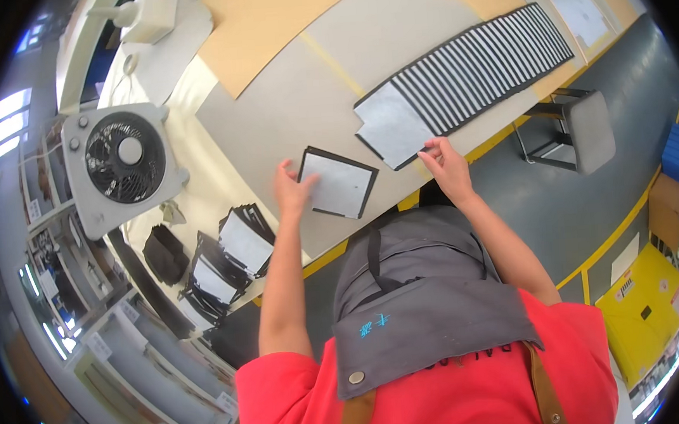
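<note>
A row of overlapping black-edged pieces with pale faces (486,67) runs diagonally along the table. The nearest one, a whitish panel (393,123), shows almost its whole face. My right hand (449,168) pinches the near right corner of that panel between thumb and fingers. To the left lies a small stack of similar pale, black-edged panels (339,184), apart from the row. My left hand (293,190) is at this stack's left edge, fingers apart, slightly blurred, the thumb over the edge.
Several bundles of black-and-white pieces (246,239) and a black bundle (165,254) lie on the table's left part. A grey box fan (123,167) stands beyond them. Tan sheets (266,22) cover the far side. A stool (588,131) stands right of the table edge, with a yellow box (645,310) behind.
</note>
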{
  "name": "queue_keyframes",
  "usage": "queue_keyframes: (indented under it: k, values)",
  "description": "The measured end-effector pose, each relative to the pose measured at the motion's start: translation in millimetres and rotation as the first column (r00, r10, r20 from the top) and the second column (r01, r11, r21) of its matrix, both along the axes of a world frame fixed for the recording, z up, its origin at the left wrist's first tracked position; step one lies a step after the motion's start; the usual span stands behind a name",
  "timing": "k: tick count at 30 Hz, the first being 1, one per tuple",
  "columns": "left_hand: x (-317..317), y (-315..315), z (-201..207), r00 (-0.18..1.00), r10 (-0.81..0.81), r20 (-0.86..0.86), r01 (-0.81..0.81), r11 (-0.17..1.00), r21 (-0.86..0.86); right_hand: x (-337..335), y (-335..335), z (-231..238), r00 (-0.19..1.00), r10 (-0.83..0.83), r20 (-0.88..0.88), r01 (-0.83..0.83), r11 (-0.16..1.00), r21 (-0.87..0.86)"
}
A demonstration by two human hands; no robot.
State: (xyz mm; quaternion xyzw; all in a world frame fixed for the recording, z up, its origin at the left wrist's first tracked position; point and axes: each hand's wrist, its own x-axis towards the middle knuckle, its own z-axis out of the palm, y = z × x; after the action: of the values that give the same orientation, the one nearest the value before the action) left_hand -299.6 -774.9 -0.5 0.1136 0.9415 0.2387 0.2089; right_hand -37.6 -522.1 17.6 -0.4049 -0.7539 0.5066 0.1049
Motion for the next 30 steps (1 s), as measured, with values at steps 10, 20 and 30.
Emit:
queue_keyframes:
  k: [10, 20, 30]
  values:
    - [28, -3, -20, 0.987, -0.111, -0.119, 0.131, 0.976, 0.173, -8, -41, 10, 0.996, 0.084, -0.024, -0.085, 0.995, -0.046]
    - [0, -109, 138, 0.892, -0.238, 0.385, 0.111, 0.940, 0.324, -18, -56, 15, 0.991, 0.135, -0.011, -0.135, 0.990, -0.028]
    - [-118, -261, 76, 0.923, -0.095, 0.372, 0.171, 0.969, -0.177, -27, -79, 22, 0.970, 0.241, 0.026, -0.240, 0.970, -0.031]
